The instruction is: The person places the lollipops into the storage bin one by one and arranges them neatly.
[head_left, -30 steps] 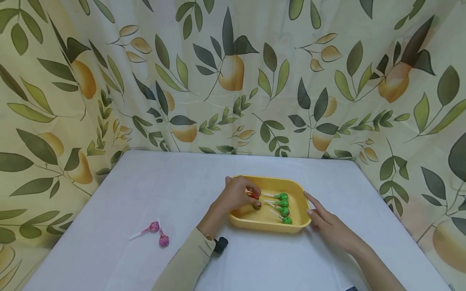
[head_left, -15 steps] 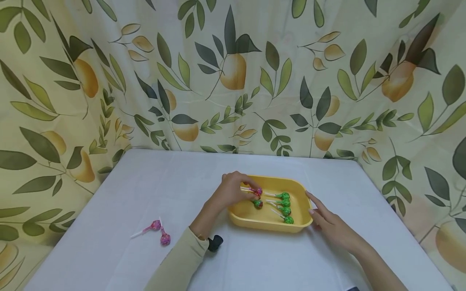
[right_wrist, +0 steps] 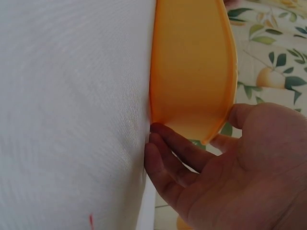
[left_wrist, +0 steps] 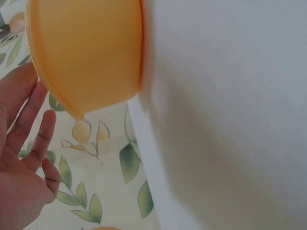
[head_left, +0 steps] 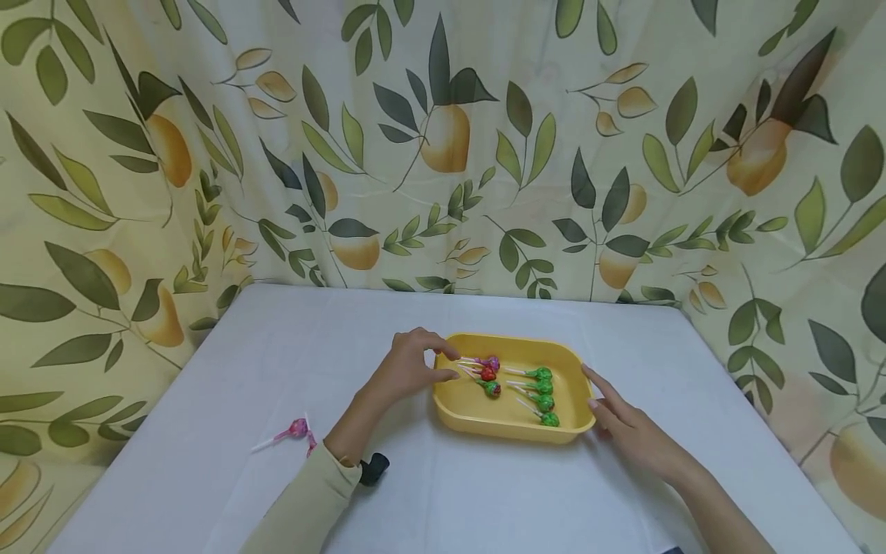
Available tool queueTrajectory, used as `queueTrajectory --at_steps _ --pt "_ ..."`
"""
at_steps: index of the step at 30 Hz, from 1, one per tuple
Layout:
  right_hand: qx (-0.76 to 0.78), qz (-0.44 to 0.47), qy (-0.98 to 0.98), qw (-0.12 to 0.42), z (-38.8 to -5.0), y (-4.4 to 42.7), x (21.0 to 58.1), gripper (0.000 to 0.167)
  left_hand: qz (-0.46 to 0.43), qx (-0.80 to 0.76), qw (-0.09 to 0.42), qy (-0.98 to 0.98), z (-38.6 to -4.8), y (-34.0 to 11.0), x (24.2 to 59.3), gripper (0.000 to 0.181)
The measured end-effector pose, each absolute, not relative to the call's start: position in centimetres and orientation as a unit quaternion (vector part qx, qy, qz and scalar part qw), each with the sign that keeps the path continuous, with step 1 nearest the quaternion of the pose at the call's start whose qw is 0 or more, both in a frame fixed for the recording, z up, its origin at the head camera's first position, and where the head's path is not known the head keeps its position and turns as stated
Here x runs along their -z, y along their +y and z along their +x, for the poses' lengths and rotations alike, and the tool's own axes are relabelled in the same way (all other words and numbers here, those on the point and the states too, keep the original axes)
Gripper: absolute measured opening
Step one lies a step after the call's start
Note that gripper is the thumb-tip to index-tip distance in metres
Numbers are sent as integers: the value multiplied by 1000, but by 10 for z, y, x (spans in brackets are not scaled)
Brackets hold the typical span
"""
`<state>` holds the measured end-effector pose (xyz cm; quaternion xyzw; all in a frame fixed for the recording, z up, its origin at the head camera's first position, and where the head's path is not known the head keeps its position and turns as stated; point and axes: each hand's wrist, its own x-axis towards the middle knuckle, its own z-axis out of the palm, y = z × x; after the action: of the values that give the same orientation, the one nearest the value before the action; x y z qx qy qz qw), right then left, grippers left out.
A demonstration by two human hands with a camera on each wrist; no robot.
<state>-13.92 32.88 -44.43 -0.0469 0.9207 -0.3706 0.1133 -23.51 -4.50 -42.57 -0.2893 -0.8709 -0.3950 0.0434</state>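
Observation:
Inside the yellow tray (head_left: 477, 425) lie several lollipops in two groups. Green-wrapped lollipops (head_left: 544, 387) form a column on the right. On the left are a pink-purple lollipop (head_left: 493, 362), a red one (head_left: 487, 374) and a green one with a dark red patch (head_left: 492, 389). My left hand (head_left: 401, 369) is at the tray's left rim, thumb and fingers apart, holding nothing. The left wrist view shows its fingers (left_wrist: 45, 134) beside the tray's end. My right hand (head_left: 640, 438) rests against the tray's right end, its extended fingers (right_wrist: 177, 148) touching the wall low down.
Two pink lollipops (head_left: 298, 428) lie on the white tablecloth (head_left: 208, 492) at the left, one partly hidden by the left forearm. A leaf-and-fruit patterned curtain (head_left: 443, 215) hangs behind the table. A black wrist device (head_left: 374, 469) is on the left wrist.
My left hand has let go of the pink-purple lollipop in the tray and drawn back left to the rim, uncovering the left group. The right hand stays at the tray's right end.

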Motion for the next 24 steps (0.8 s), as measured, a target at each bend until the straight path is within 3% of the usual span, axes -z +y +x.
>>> queueTrajectory --at_steps 10,24 --pt "367 -43 922 115 -141 330 446 65 -287 384 73 -874 -226 -73 421 24" --pt "369 -48 922 110 -139 330 446 64 -273 366 63 -888 -210 -120 426 22"
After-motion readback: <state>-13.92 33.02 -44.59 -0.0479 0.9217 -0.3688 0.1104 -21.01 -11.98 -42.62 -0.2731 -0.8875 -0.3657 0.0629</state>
